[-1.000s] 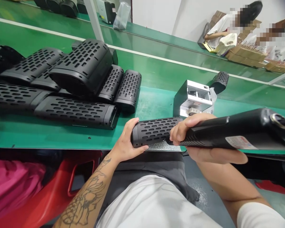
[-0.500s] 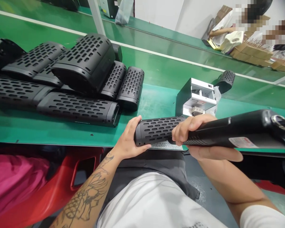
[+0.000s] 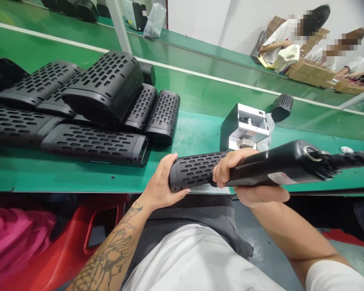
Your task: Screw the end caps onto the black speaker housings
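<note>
My left hand (image 3: 161,182) grips the left end of a black slotted housing (image 3: 195,167) that lies at the front edge of the green bench. Closed around a black electric screwdriver (image 3: 261,165) is my right hand (image 3: 230,165). The tool lies nearly level, its nose towards the housing's right end and its corded rear pointing right. My right fingers hide the tool's tip and the housing's far end. Just behind them stands a silver and black screw feeder (image 3: 244,125).
Several similar black housings (image 3: 103,87) are piled on the bench (image 3: 188,125) at the left. Another slotted part (image 3: 282,107) sits behind the feeder. A red chair (image 3: 75,238) is at lower left. Other people work beside cardboard boxes (image 3: 311,72) at the far right.
The screwdriver's rear end has swung left and nearer, so its cord now shows. The whole scene shifts slightly down and left. Both hands keep their hold.
</note>
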### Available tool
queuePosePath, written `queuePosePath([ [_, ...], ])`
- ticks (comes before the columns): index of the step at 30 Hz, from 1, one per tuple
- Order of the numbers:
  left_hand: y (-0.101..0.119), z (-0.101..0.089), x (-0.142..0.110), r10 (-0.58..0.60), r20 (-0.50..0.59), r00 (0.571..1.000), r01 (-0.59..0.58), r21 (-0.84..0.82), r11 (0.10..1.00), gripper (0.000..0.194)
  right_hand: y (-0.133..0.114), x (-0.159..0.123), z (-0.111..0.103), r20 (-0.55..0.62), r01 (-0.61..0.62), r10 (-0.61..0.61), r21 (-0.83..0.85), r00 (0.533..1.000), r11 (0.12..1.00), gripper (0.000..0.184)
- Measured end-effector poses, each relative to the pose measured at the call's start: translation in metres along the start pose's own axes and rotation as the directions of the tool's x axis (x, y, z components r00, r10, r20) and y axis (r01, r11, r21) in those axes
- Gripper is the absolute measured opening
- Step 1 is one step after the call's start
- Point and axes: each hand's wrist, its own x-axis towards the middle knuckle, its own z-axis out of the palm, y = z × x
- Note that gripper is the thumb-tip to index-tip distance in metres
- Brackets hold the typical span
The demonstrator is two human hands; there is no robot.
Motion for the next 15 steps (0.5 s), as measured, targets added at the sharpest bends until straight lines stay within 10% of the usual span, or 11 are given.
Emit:
queuePosePath([
  [4, 0.001, 0.002, 0.001, 0.082, -0.051, 0.995, -0.08, 0.035, 0.996, 0.122, -0.02, 0.032, -0.031, -0.241, 0.12, -0.131, -0.061, 0.962, 0.991, 0.076],
  [9, 0.0, 0.005, 0.001, 0.065, -0.056, 0.996, -0.063, 0.049, 0.997, 0.127, 0.018, 0.073, -0.1, -0.485, 0.245, -0.46, -0.443, 0.744, 0.863, 0.076],
  [15, -0.002, 0.005, -0.001, 0.037, -0.031, 0.999, -0.035, 0.045, 0.998, 0.13, 0.038, 0.063, -0.124, -0.471, 0.253, -0.458, -0.436, 0.754, 0.864, 0.076],
])
